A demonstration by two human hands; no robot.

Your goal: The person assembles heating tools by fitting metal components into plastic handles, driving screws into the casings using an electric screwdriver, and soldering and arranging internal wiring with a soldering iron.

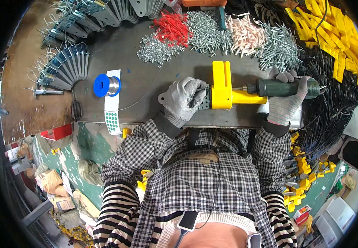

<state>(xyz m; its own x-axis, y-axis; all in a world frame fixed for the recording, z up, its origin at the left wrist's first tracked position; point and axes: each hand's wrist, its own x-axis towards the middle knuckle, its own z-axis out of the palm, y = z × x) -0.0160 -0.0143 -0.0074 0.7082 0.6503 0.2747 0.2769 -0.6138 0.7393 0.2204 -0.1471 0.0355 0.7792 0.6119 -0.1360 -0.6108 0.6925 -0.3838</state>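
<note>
My gloved left hand is closed round a grey metal plate, whose rounded, holed end sticks out to its left. Fixed or pressed against the plate's right end is a yellow plastic housing, with a tall upright part and an arm running right. In my gloved right hand lies a dark green electric screwdriver, level, its bit pointing left. The bit's tip meets the right side of the yellow housing; whether a screw sits there is hidden. My right fingers wrap over the tool's body from both sides.
Piles of silver nuts, red pieces, screws and pale pink sleeves line the back. A blue solder spool stands on a white strip with green dots. Metal plates fan out left; yellow housings and black cables crowd the right.
</note>
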